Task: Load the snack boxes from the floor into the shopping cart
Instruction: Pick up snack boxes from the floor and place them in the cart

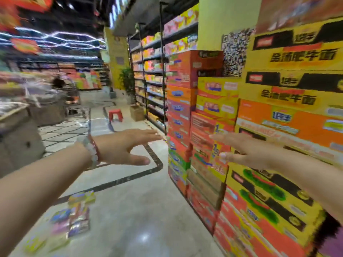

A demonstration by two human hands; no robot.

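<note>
Careful: the snack boxes (pixel 74 216) lie on the floor (pixel 141 210) low at your left, while your left hand (pixel 122 145) and right hand (pixel 246 151), both grips apart and empty, reach toward the stacked cartons (pixel 213 108); no cart shows, so you risk grabbing wrong stock.

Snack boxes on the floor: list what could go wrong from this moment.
1. The snack boxes lie low at the left while both the left hand and right hand are open and raised, so stepping on them seems possible.
2. The right hand is near the stacked cartons; a bump might shift one.
3. The view is blurred and no cart clearly shows.
</note>
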